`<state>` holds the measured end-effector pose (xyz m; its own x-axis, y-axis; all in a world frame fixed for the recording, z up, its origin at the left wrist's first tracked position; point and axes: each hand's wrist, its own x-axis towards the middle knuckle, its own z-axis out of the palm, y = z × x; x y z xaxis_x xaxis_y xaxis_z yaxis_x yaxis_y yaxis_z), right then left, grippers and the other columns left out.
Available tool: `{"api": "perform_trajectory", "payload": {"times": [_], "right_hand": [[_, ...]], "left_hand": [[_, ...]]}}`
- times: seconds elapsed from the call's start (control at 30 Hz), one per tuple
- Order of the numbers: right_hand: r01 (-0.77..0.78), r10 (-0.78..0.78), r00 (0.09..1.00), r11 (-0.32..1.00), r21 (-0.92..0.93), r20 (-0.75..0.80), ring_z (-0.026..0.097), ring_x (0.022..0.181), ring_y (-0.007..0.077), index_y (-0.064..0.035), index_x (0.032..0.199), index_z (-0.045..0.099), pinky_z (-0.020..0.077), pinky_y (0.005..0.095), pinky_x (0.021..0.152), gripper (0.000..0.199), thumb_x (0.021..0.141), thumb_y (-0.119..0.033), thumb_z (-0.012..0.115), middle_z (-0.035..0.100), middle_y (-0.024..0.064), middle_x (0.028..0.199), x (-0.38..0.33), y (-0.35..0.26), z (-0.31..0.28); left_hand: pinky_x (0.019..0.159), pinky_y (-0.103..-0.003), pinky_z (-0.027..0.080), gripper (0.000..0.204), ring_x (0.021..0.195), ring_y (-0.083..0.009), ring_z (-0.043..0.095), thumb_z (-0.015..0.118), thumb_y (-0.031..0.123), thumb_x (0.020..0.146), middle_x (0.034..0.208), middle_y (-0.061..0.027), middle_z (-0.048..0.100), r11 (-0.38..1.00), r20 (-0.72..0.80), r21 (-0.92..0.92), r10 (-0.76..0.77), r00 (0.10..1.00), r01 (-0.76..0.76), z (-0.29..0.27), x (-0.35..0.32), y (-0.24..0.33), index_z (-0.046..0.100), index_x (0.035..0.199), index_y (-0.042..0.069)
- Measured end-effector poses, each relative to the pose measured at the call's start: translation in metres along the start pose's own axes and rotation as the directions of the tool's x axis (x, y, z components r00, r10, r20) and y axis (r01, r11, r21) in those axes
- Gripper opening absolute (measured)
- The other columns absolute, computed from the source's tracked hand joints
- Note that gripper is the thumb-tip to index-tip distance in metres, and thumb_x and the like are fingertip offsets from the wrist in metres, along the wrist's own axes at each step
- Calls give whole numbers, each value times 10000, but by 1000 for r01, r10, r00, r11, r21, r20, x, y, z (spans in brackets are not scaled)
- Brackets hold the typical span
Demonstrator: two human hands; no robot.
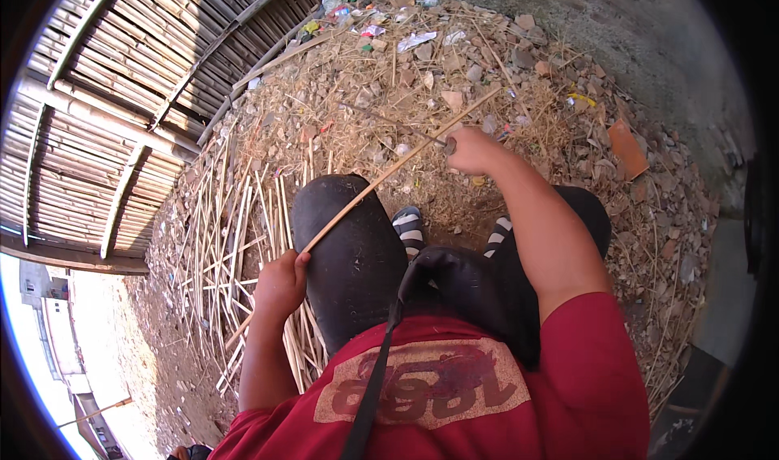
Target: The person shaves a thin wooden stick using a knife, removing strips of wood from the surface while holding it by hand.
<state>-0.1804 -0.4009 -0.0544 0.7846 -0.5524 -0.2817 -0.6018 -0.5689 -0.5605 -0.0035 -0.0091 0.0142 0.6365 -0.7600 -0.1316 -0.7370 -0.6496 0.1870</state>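
Observation:
My left hand [280,283] is closed around a long, pale bamboo strip [389,172]. The strip slants up to the right across my left thigh, and its far end lies beyond my right hand. In my right hand [475,150] is the handle of what looks like a knife [389,121], its long, thin, dark blade pointing to the left. Blade and strip cross close to my right fist; whether they touch I cannot tell. Beside my left leg lies a loose heap of similar split strips [231,241].
A bamboo slat wall [138,70] stands at the left, and a grey wall [649,70] at the right. Rubble, straw and litter [418,42] cover the ground ahead. A broken orange-brown tile [627,150] lies to the right. My sandalled feet [410,229] are between my bent knees.

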Motion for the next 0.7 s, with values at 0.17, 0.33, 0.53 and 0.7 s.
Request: {"api": "perform_trajectory", "payload": {"times": [0.17, 0.33, 0.53, 0.7], "right_hand": [[199, -193, 980, 970, -142, 55, 694, 889, 352, -96, 909, 711, 543, 466, 773, 211, 729, -194, 667, 719, 154, 911, -42, -59, -14], [117, -118, 992, 993, -24, -35, 692, 869, 359, -111, 898, 716, 543, 481, 763, 199, 725, -195, 666, 709, 156, 873, -30, -36, -29], [205, -199, 978, 970, -131, 54, 685, 881, 366, -72, 920, 705, 539, 480, 776, 243, 726, -213, 666, 703, 181, 895, -42, -52, -33], [96, -93, 994, 994, 46, -63, 679, 912, 378, -81, 937, 701, 537, 485, 796, 252, 728, -214, 660, 703, 185, 941, -39, -31, -40]], "left_hand": [[728, -575, 475, 465, 808, -515, 622, 440, 369, 1056, 800, -298, 645, 985, 64, -170, 6, 998, 5, -5, -3, -4, 612, 868, -20], [747, -563, 479, 476, 822, -510, 626, 429, 369, 1059, 811, -300, 649, 978, 42, -210, 3, 999, 6, 1, 0, -7, 630, 887, -27], [745, -553, 479, 484, 820, -508, 626, 429, 375, 1060, 814, -300, 647, 973, 62, -229, -3, 998, 17, -5, -11, -3, 637, 895, -30], [742, -549, 480, 477, 826, -510, 625, 430, 369, 1062, 813, -303, 643, 970, 59, -243, 14, 998, 1, -10, -14, 3, 636, 900, -29]]}}
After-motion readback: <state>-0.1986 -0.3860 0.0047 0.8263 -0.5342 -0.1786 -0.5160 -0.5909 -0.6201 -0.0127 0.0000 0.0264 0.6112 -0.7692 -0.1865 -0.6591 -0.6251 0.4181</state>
